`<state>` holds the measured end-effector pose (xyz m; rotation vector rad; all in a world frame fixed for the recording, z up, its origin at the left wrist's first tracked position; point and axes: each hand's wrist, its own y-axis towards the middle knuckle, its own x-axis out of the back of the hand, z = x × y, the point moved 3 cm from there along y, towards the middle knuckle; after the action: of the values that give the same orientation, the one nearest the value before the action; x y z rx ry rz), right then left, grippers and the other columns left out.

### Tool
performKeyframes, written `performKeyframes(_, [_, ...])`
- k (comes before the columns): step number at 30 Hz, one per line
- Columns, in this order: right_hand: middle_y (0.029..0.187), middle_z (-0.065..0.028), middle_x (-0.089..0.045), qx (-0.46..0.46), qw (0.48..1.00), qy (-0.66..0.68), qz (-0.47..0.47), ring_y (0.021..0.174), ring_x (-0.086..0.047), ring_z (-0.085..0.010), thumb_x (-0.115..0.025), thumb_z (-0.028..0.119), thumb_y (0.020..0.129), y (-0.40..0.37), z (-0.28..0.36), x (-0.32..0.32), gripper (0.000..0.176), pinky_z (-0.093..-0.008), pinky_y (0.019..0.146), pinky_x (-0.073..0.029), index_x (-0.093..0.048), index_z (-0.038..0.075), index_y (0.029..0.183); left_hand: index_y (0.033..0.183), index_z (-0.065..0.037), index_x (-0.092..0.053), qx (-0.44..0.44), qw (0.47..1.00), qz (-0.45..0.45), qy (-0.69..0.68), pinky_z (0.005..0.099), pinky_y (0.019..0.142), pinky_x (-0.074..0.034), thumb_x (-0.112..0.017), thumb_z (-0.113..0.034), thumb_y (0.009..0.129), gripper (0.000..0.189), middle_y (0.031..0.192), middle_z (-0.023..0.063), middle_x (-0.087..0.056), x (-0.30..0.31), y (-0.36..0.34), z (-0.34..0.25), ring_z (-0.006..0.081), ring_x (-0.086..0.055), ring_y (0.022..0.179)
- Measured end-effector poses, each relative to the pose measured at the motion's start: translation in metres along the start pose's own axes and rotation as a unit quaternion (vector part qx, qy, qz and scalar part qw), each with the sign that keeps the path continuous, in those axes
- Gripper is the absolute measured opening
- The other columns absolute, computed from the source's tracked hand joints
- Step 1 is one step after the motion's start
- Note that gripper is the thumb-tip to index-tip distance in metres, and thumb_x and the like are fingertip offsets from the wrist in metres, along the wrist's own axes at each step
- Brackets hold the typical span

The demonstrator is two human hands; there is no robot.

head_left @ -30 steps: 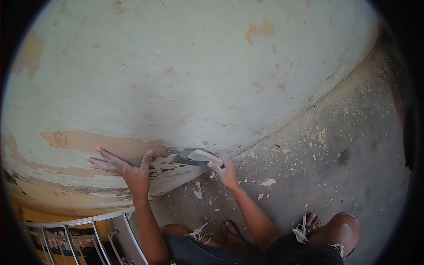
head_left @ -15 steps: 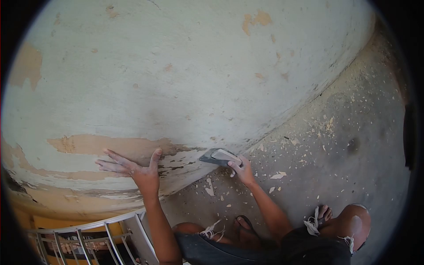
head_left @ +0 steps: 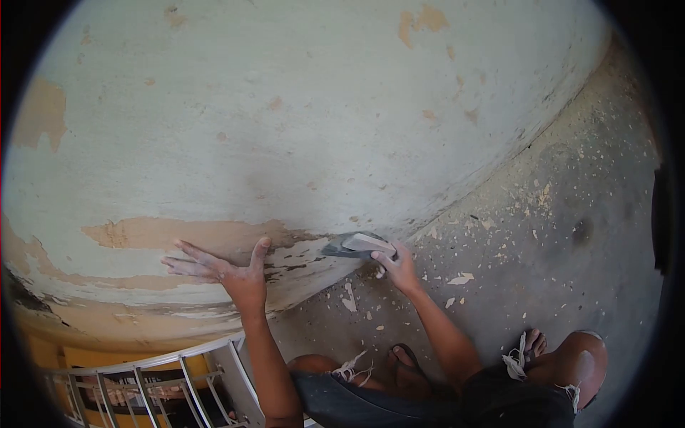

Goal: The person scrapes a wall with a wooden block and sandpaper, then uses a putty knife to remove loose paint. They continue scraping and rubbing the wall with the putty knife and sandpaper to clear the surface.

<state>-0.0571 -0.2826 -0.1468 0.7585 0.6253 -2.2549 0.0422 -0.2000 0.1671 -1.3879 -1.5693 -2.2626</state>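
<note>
My left hand (head_left: 227,273) is spread against the pale green wall (head_left: 342,121), its dusty fingers apart over a tan patch of bare plaster (head_left: 193,233) where paint has come off. To its right, my right hand (head_left: 399,268) grips a sanding block (head_left: 367,244), light grey on top with a dark sheet beneath it. The sheet's pointed end lies against the low part of the wall, beside dark, flaked streaks (head_left: 289,267). My right fingers and thumb close round the block's near end; its underside is hidden.
Paint flakes (head_left: 460,279) are scattered over the grey concrete floor (head_left: 514,285). A metal railing (head_left: 143,389) stands at lower left, with a yellow surface behind it. My bent knees and sandaled feet (head_left: 407,357) are close below the wall.
The whole view has shifted slightly to the right. My right hand and the sanding block are a little higher on the wall. My left hand stays spread in the same spot.
</note>
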Motion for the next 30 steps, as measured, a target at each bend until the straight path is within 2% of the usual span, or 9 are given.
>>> performKeyframes(4, [0.075, -0.0027, -0.06, 0.058, 0.996, -0.03, 0.057, 0.057, -0.054, -0.0082, -0.072, 0.023, 0.089, 0.004, 0.028, -0.031, 0.028, -0.0246, 0.052, -0.049, -0.063, 0.0, 0.103, 0.156, -0.013, 0.005, -0.017, 1.0, -0.011, -0.008, 0.0628, 0.114, -0.003, -0.087, -0.056, 0.059, 0.14, 0.155, 0.0274, 0.022, -0.005, 0.002, -0.005, 0.0456, 0.017, 0.144])
performKeyframes(6, [0.075, -0.0023, -0.06, 0.017, 0.998, 0.056, 0.022, 0.057, -0.054, -0.0078, -0.072, 0.023, 0.088, -0.002, 0.023, -0.026, 0.028, -0.0245, 0.052, -0.048, -0.062, 0.0, 0.102, 0.156, -0.013, 0.005, -0.02, 1.0, -0.016, -0.007, 0.0625, 0.114, -0.003, -0.087, -0.056, 0.06, 0.14, 0.155, 0.0275, 0.022, -0.003, 0.005, -0.007, 0.0455, 0.017, 0.144])
performKeyframes(8, [0.074, -0.0019, -0.059, 0.016, 0.999, 0.027, 0.008, 0.057, -0.054, -0.0078, -0.072, 0.023, 0.089, -0.01, -0.008, -0.002, 0.029, -0.0245, 0.052, -0.048, -0.062, 0.0, 0.102, 0.156, -0.013, 0.006, 0.004, 1.0, 0.0, 0.006, 0.0624, 0.114, -0.002, -0.087, -0.055, 0.06, 0.14, 0.155, 0.0277, 0.022, -0.001, 0.004, -0.009, 0.0451, 0.017, 0.144])
performKeyframes(13, [0.074, -0.0016, -0.059, 0.006, 0.999, 0.008, 0.037, 0.057, -0.054, -0.0079, -0.07, 0.023, 0.09, -0.004, 0.035, -0.04, 0.029, -0.0249, 0.051, -0.048, -0.061, 0.0, 0.103, 0.155, -0.013, 0.008, 0.004, 1.0, 0.002, -0.021, 0.0653, 0.112, 0.001, -0.085, -0.06, 0.059, 0.142, 0.153, 0.0277, 0.026, -0.002, 0.004, -0.006, 0.0464, 0.021, 0.143])
performKeyframes(16, [0.072, -0.0019, -0.058, 0.094, 0.994, 0.002, 0.048, 0.056, -0.053, -0.0074, -0.07, 0.022, 0.09, -0.001, 0.048, -0.048, 0.027, -0.0257, 0.049, -0.05, -0.061, -0.001, 0.103, 0.155, -0.013, 0.01, 0.007, 1.0, 0.012, -0.024, 0.0684, 0.11, 0.001, -0.083, -0.064, 0.059, 0.143, 0.152, 0.0279, 0.029, -0.002, 0.005, -0.006, 0.048, 0.024, 0.142])
performKeyframes(21, [0.07, -0.002, -0.057, 0.035, 0.999, 0.0, -0.036, 0.052, -0.052, -0.0077, -0.071, 0.022, 0.089, -0.007, 0.023, -0.005, 0.025, -0.0255, 0.047, -0.047, -0.058, 0.001, 0.094, 0.154, -0.013, 0.011, -0.002, 0.999, 0.015, -0.041, 0.0672, 0.11, 0.003, -0.083, -0.065, 0.059, 0.144, 0.151, 0.0284, 0.03, -0.003, 0.009, -0.009, 0.0476, 0.026, 0.141])
performKeyframes(25, [0.07, -0.0024, -0.058, 0.03, 1.0, -0.005, 0.007, 0.053, -0.053, -0.0083, -0.071, 0.023, 0.09, -0.005, 0.057, -0.037, 0.025, -0.0259, 0.048, -0.046, -0.057, 0.001, 0.091, 0.155, -0.012, 0.01, 0.017, 0.999, 0.023, -0.028, 0.0621, 0.112, 0.004, -0.086, -0.056, 0.062, 0.14, 0.152, 0.0295, 0.028, 0.0, 0.005, -0.008, 0.0447, 0.024, 0.143])
performKeyframes(27, [0.07, -0.0016, -0.057, 0.091, 0.994, -0.054, 0.03, 0.054, -0.053, -0.0085, -0.071, 0.023, 0.089, -0.009, 0.076, -0.05, 0.026, -0.0263, 0.049, -0.046, -0.058, 0.001, 0.092, 0.155, -0.012, 0.01, 0.006, 0.999, 0.017, -0.045, 0.0626, 0.112, 0.004, -0.086, -0.055, 0.062, 0.14, 0.152, 0.0297, 0.027, -0.001, 0.004, -0.009, 0.0451, 0.024, 0.143])
performKeyframes(30, [0.07, -0.0017, -0.057, 0.039, 0.999, 0.003, -0.008, 0.055, -0.053, -0.0087, -0.072, 0.026, 0.089, -0.002, 0.029, -0.019, 0.029, -0.026, 0.051, -0.045, -0.058, 0.001, 0.091, 0.155, -0.013, 0.01, 0.011, 0.999, 0.028, -0.02, 0.0635, 0.112, 0.004, -0.086, -0.056, 0.062, 0.14, 0.152, 0.0299, 0.027, -0.002, 0.006, -0.005, 0.0446, 0.025, 0.143])
